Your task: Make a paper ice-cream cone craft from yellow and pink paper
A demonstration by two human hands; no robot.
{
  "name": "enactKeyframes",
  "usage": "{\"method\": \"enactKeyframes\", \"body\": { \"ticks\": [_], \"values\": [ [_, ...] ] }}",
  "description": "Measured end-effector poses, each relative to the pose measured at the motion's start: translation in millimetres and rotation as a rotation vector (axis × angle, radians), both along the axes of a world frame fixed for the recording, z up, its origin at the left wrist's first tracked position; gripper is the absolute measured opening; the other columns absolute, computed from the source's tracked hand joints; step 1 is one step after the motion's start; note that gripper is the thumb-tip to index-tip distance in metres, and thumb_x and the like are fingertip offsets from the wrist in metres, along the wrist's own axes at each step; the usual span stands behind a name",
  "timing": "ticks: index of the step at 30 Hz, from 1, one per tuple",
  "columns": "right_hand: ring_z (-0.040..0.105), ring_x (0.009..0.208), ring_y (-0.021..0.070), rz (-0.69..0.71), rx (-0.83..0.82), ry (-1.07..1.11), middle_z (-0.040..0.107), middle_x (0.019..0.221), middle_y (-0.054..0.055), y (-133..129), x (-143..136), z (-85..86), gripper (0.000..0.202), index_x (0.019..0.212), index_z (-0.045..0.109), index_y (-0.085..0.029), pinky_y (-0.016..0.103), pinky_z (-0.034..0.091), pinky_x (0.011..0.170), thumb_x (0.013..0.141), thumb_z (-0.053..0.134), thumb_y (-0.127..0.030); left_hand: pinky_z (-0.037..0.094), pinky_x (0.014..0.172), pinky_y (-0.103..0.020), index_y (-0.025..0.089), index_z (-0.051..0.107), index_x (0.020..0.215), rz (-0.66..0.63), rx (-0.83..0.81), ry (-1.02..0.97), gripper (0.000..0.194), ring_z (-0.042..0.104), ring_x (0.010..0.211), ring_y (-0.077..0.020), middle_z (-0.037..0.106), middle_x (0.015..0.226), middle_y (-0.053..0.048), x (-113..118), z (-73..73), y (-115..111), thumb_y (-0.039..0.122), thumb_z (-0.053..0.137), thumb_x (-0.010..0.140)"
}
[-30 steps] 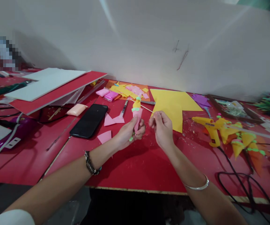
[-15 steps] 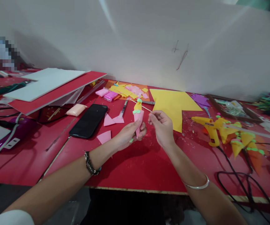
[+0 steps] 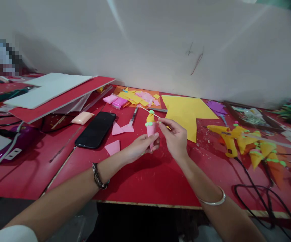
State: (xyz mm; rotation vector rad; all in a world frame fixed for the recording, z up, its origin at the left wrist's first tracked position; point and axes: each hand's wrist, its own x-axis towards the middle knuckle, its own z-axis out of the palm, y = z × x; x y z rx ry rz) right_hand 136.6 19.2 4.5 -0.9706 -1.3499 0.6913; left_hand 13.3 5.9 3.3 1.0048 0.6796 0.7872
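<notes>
My left hand point(image 3: 142, 148) is closed round a small pink paper cone point(image 3: 150, 133), held upright above the table. The cone has a yellow cone-shaped top point(image 3: 150, 117), a green clay ball at its tip and several green balls round the join. Just to its right, my right hand point(image 3: 173, 136) is pinched, with a tiny green bit point(image 3: 159, 123) showing at the fingertips. A thin wooden stick point(image 3: 145, 109) runs behind the cone toward my right fingers; it seems to lie on the table.
Pink paper pieces point(image 3: 112, 148), a black phone point(image 3: 95, 130) and a brush point(image 3: 134, 117) lie to the left. Yellow sheet point(image 3: 180, 111) is behind my right hand. A yellow glue gun point(image 3: 226, 136) with a looped black cord and several yellow cones point(image 3: 256, 158) lie right.
The cone in my left hand has shifted slightly right and down. My right fingers have come closer to it, and a tiny green bit now shows at their tips.
</notes>
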Motion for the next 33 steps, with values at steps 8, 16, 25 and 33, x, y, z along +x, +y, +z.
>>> {"method": "enactKeyframes", "body": {
  "ticks": [8, 16, 25, 33],
  "values": [
    [0.057, 0.084, 0.0133, -0.041, 0.14, -0.129, 0.063, 0.085, 0.001, -4.3, -0.8, 4.6, 0.014, 0.082, 0.065, -0.024, 0.03, 0.047, 0.077, 0.077, 0.054, -0.019, 0.026, 0.045, -0.018, 0.013, 0.043, 0.055, 0.017, 0.013, 0.01, 0.034, 0.037, 0.047, -0.0037, 0.043, 0.054, 0.003, 0.5, -2.5, 0.3, 0.037, 0.048, 0.079],
    [0.057, 0.086, 0.0143, -0.053, 0.179, -0.195, 0.063, 0.09, 0.001, -6.6, -2.0, 4.6, 0.017, 0.089, 0.063, -0.025, 0.033, 0.047, 0.08, 0.079, 0.052, -0.019, 0.025, 0.045, -0.019, 0.014, 0.04, 0.053, 0.007, 0.034, 0.025, 0.038, 0.037, 0.047, -0.0042, 0.042, 0.053, 0.003, 1.3, -5.4, 0.7, 0.041, 0.049, 0.077],
    [0.054, 0.087, 0.0152, -0.062, 0.219, -0.307, 0.056, 0.09, 0.002, -6.4, -0.4, 8.0, 0.016, 0.085, 0.066, -0.028, 0.033, 0.046, 0.079, 0.078, 0.053, -0.02, 0.024, 0.045, -0.02, 0.015, 0.037, 0.052, -0.028, 0.073, 0.055, 0.039, 0.035, 0.047, -0.0052, 0.04, 0.052, 0.003, -0.2, -5.2, 0.3, 0.044, 0.046, 0.078],
    [0.053, 0.094, 0.0155, 0.004, 0.173, -0.26, 0.056, 0.096, 0.002, -4.1, 0.2, 5.0, 0.017, 0.086, 0.066, -0.028, 0.034, 0.045, 0.083, 0.078, 0.053, -0.02, 0.021, 0.045, -0.019, 0.015, 0.04, 0.061, -0.073, 0.048, 0.061, 0.032, 0.029, 0.046, -0.0046, 0.035, 0.051, 0.005, -0.2, -1.5, 0.1, 0.04, 0.046, 0.079]
  ]
}}
